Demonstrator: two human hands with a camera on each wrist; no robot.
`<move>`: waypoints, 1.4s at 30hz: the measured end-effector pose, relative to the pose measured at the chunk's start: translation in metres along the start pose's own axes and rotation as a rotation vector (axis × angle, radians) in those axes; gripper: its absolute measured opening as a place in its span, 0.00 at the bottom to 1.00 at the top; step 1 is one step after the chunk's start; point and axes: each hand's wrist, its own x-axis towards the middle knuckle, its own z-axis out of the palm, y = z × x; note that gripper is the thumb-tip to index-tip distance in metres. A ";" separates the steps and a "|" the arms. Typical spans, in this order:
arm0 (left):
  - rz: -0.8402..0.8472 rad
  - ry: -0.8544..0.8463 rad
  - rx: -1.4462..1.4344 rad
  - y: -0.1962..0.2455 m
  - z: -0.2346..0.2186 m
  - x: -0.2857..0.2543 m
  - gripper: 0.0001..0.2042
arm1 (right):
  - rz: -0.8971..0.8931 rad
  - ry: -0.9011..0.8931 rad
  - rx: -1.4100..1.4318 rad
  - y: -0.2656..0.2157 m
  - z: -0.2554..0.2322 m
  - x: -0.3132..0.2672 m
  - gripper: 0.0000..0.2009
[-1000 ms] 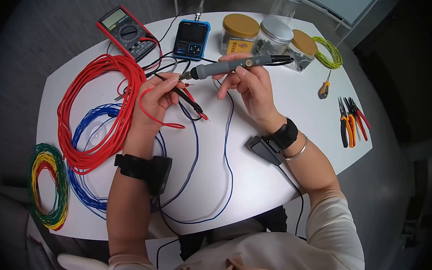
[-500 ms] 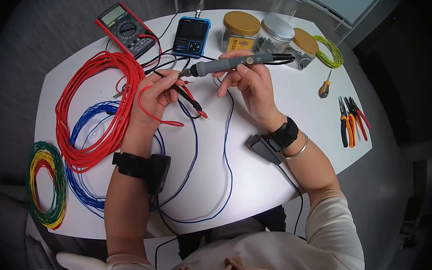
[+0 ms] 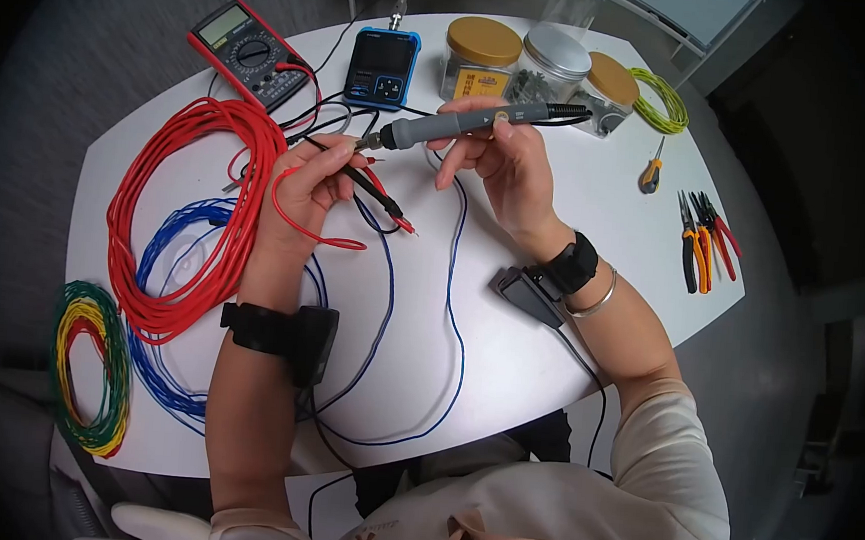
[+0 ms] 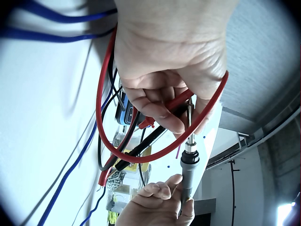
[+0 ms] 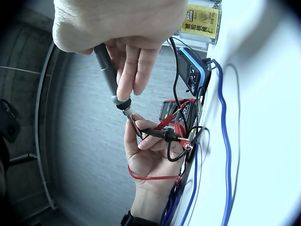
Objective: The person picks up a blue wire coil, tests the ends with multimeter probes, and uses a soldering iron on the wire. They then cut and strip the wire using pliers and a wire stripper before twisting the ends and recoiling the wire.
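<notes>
My right hand [image 3: 521,186] grips the grey handle of a soldering iron [image 3: 440,127], its metal end pointing left. Across from it, my left hand [image 3: 306,189] holds a black test probe [image 4: 149,142] and a red test probe [image 5: 165,122] in its fingers. The left thumb and forefinger are right at the iron's metal shaft [image 4: 190,136]. From the left hand a red lead [image 4: 136,158] loops round below the fingers. Both hands are above the white table [image 3: 535,378], the iron nearly level between them.
A coil of red cable [image 3: 139,239] lies left, beside blue wire [image 3: 156,351] and a multicoloured wire coil [image 3: 123,399]. Behind stand a multimeter [image 3: 252,55], a blue-edged handheld meter [image 3: 381,66] and lidded jars [image 3: 483,43]. A screwdriver [image 3: 651,175] and pliers [image 3: 692,263] lie right.
Both hands keep nearly the same hold and place. In the head view, the things on the left and back of the table shift slightly left and up, and the left forearm drifts slightly left.
</notes>
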 end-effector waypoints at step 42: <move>0.082 0.023 0.275 0.002 0.020 -0.006 0.12 | 0.037 0.209 0.124 0.000 -0.001 0.000 0.20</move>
